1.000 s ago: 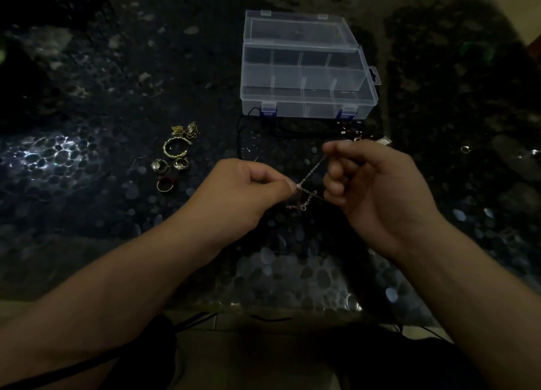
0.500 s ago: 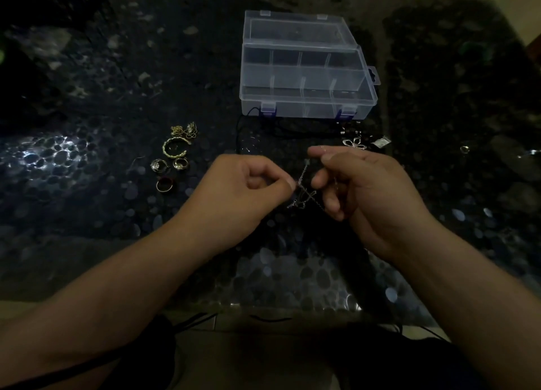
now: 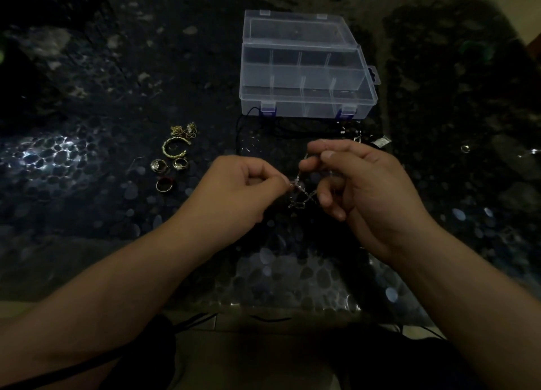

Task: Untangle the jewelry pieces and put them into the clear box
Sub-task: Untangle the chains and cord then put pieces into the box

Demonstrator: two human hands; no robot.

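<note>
We are finding no text, label, brand, number or sign that we can read anywhere in this dim view. We are seeing a small pale tag-like piece (image 3: 382,141) lying on the dark table (image 3: 87,214), but any marking on it is too small and blurred to make out.

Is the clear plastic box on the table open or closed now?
Open. The clear plastic box has its lid tilted back, and its divided compartments show from above.

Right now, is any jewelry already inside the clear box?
No, the clear box stands open with empty compartments, while both hands pinch the silver chain.
</note>
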